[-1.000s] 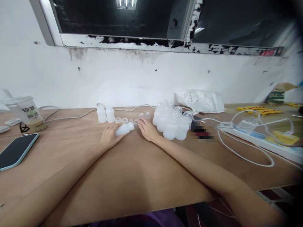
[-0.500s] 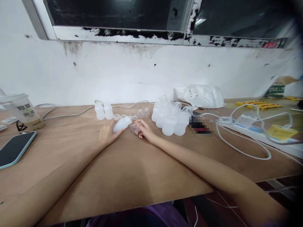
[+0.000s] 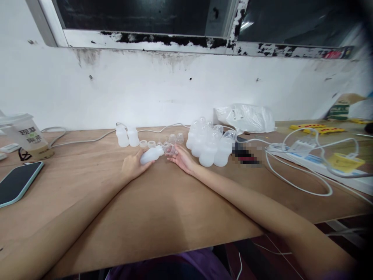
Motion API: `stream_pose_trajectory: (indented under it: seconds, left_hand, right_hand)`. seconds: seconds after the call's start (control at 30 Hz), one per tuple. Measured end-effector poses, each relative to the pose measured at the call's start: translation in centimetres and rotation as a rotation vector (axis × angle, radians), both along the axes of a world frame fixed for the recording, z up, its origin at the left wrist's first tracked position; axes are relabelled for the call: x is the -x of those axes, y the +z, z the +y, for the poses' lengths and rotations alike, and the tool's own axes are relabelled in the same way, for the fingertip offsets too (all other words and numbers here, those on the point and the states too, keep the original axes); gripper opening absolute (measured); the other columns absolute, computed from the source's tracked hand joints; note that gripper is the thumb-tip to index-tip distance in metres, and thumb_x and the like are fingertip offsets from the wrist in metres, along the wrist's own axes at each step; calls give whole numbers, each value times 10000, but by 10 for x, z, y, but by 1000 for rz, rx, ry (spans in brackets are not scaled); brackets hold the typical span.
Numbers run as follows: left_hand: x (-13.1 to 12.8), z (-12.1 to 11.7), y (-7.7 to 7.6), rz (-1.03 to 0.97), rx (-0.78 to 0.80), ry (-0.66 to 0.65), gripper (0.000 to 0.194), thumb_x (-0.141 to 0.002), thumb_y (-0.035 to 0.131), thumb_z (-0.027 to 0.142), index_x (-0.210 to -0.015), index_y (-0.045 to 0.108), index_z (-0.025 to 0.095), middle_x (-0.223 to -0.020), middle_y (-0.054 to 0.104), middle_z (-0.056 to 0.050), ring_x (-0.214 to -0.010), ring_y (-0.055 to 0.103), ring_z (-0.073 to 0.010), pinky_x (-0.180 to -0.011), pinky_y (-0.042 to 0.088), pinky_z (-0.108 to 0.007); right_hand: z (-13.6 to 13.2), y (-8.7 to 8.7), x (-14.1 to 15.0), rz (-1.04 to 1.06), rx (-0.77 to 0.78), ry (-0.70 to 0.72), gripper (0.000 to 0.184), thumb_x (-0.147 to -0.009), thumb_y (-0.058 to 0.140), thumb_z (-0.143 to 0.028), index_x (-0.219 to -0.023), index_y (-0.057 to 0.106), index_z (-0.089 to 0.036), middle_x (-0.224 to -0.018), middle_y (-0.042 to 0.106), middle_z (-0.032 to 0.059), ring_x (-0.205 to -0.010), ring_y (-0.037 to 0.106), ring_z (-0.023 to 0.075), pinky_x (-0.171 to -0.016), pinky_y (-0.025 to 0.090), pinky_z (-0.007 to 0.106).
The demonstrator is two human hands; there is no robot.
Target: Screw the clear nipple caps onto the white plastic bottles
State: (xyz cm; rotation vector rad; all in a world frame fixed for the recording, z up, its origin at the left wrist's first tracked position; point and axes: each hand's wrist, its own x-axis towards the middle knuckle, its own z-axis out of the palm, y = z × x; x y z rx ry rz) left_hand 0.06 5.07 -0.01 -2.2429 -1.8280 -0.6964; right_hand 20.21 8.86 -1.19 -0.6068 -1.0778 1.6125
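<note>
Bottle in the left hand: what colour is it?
The bottle is a translucent, milky white, seen best in the head view.

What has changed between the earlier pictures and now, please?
Since the previous picture, the right hand has moved the clear cap up, away from the near edge, to the top end of the white bottle. The left hand still holds that bottle; the phone stayed put.

Spans the lower frame as a table (image 3: 140,221), bearing phone (image 3: 20,182) and cup (image 3: 32,136) at left, bottles (image 3: 207,154), rings (image 3: 143,144) and caps (image 3: 180,137) near centre, bag (image 3: 250,118) and power strip (image 3: 354,181) towards the right
</note>
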Motion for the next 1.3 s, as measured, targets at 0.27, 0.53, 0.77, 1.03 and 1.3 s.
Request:
stream_pose_trajectory:
  seconds: [0.27, 0.53, 0.77, 1.03, 1.3]
  left_hand:
    - [-1, -2, 0, 15, -2, -1, 518, -703, 412, 595, -1080, 462, 243, -916, 638, -37, -789, 607, -242, -608, 426, -291]
    - [0, -3, -1, 22, -29, -11, 523, -692, 435, 588, -1079, 484, 239, -911, 637, -48, -808, 603, -240, -635, 431, -289]
    - [-2, -6, 2, 26, 15, -10, 538, -705, 427, 581, -1138, 447, 262, -959, 628, -36, -808, 600, -239, -632, 423, -289]
    - [-4, -13, 4, 93, 12, -39, 556, -732, 412, 562, -1180, 409, 234, -982, 608, -58, -830, 581, -246, -657, 404, -292]
    - [-8, -15, 9, 63, 87, -47, 556, -709, 418, 570, -1170, 427, 260, -963, 624, -46, -830, 591, -249, -656, 422, -291]
  right_hand:
    - [-7, 3, 4, -136, -208, -122, 199, -702, 574, -311, -866, 496, -228, -971, 430, 6, -818, 501, 106, -666, 497, 269]
    - [-7, 1, 5, -232, -328, -130, 290, -671, 603, -298, -929, 489, -232, -1028, 445, 17, -848, 500, 118, -711, 480, 264]
    - [-7, 1, 3, -313, -432, -162, 299, -683, 590, -288, -957, 489, -221, -1011, 482, 20, -874, 500, 127, -776, 440, 271]
    - [-12, 3, 1, -419, -494, -123, 292, -707, 564, -307, -980, 491, -235, -1003, 518, 12, -915, 497, 137, -841, 392, 283]
    - [-13, 3, 1, -504, -487, -110, 384, -637, 638, -304, -983, 483, -239, -1020, 527, 11, -890, 511, 147, -836, 393, 315]
